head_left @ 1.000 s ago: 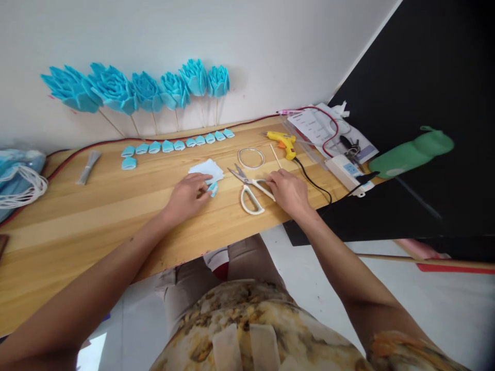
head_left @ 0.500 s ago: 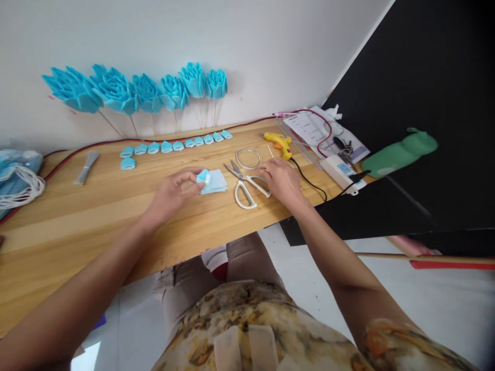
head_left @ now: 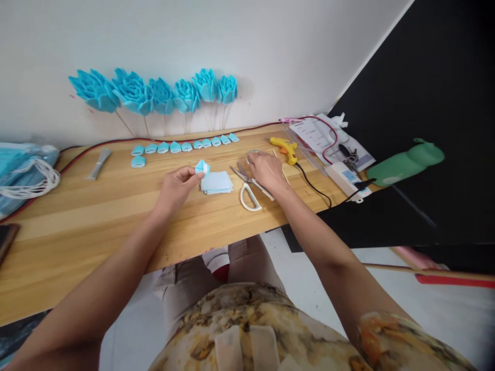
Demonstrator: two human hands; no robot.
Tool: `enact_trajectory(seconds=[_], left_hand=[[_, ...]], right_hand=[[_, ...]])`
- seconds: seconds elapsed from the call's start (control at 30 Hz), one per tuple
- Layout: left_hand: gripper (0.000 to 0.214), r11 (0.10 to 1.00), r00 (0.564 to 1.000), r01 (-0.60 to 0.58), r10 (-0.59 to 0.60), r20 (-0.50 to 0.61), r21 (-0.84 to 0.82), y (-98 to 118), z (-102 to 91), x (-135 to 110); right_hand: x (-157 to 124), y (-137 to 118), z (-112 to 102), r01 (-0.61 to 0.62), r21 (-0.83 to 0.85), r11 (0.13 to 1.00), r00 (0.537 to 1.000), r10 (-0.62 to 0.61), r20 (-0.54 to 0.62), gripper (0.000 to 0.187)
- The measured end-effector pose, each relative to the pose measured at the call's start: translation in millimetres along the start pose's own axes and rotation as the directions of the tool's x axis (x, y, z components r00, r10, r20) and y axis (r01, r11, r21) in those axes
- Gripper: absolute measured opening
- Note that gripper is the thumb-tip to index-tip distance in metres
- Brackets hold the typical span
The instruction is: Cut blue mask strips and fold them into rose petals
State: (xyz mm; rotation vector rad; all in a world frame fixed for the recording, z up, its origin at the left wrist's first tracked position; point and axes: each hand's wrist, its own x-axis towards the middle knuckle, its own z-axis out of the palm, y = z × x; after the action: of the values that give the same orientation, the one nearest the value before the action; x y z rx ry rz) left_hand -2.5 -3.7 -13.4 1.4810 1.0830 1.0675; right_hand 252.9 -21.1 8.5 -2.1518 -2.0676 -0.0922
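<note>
My left hand (head_left: 176,188) pinches a folded light-blue petal piece (head_left: 201,168) between thumb and fingertips, just above the table. Beside it lies a stack of pale blue rectangular pieces (head_left: 217,183). My right hand (head_left: 266,169) is over a thin ring that looks like a narrow roll of tape (head_left: 253,151), its fingers closed at the rim and covering most of it. Under and beside that hand, scissors with white handles (head_left: 250,198) lie with their blades slightly apart, one handle partly hidden.
Folded petals (head_left: 175,147) line the back of the table. Blue flowers on sticks (head_left: 133,93) lean against the wall. A yellow glue gun (head_left: 285,148), a power strip (head_left: 350,180) and a green bottle (head_left: 406,164) are at right. Blue masks with white cords (head_left: 29,178) lie left.
My right hand has moved from beside the scissors handle onto the tape ring. My left hand has raised the folded petal off the stack. The view has shifted slightly.
</note>
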Motion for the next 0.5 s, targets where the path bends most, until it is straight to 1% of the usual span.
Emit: enact_trajectory(seconds=[0.03, 0.1, 0.17, 0.23, 0.33, 0.5], left_hand=[[0.026, 1.0, 1.0, -0.004, 0.004, 0.019, 0.0, 1, 0.0, 0], [0.029, 1.0, 0.999, -0.008, 0.008, 0.044, -0.001, 3, -0.1, 1], [0.031, 1.0, 0.999, -0.004, 0.005, 0.037, -0.003, 3, -0.6, 2], [0.031, 1.0, 1.0, 0.002, -0.002, 0.01, -0.017, 1, -1.6, 3], [0.027, 0.998, 1.0, 0.01, -0.011, -0.025, -0.061, -2, -2.9, 4], [0.024, 0.996, 0.996, 0.021, -0.028, -0.088, -0.089, 2, -4.3, 5]], right_hand=[[2, -2, -1, 0.01, 0.017, 1.0, 1.0, -0.01, -0.019, 0.029], [3, -7, -3, 0.08, 0.104, 0.991, 0.996, -0.074, -0.056, 0.032], [2, -13, -4, 0.172, 0.237, 0.956, 0.983, -0.153, -0.097, 0.033], [-1, -18, -5, 0.234, 0.339, 0.911, 0.971, -0.204, -0.122, 0.032], [-6, -21, -4, 0.252, 0.35, 0.902, 0.968, -0.229, -0.107, 0.03], [-9, -25, -2, 0.266, 0.296, 0.917, 0.962, -0.272, -0.021, 0.028]])
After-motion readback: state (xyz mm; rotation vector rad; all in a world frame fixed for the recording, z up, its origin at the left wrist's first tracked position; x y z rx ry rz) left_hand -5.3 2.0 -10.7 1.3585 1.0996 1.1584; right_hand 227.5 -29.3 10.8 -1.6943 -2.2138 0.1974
